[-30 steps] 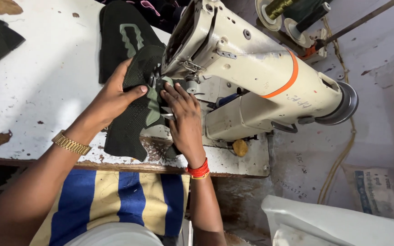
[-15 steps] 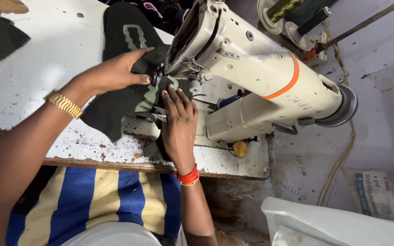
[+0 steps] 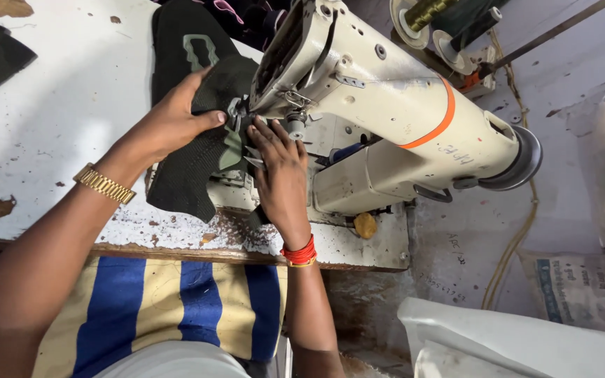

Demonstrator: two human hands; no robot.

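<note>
Pressing a dark knitted fabric piece point(image 3: 197, 157) flat under the head of a cream industrial sewing machine point(image 3: 386, 105), a seated person works at a worn white table point(image 3: 57, 112) seen from above. The left hand point(image 3: 169, 122) lies on the cloth to the left of the needle area, fingers together and stretched flat, thumb pointing right toward the presser foot. The right hand point(image 3: 281, 175) rests on the near side of the needle, fingers slightly spread and bearing down on the edge of the fabric and a paler green strip; whether they pinch the material cannot be told. The cloth drapes from the machine bed toward the near left, its corner hanging close to the chipped table edge. A gold watch point(image 3: 104, 183) circles the left wrist, red bangles point(image 3: 300, 253) the right. An orange band rings the machine's arm, with its handwheel at the far right end. Thread spools point(image 3: 442, 17) stand at the far right behind the machine. A second dark piece point(image 3: 187, 42) with a pale printed motif lies farther back on the table. A blue and yellow striped cloth point(image 3: 176, 308) covers the person's lap
</note>
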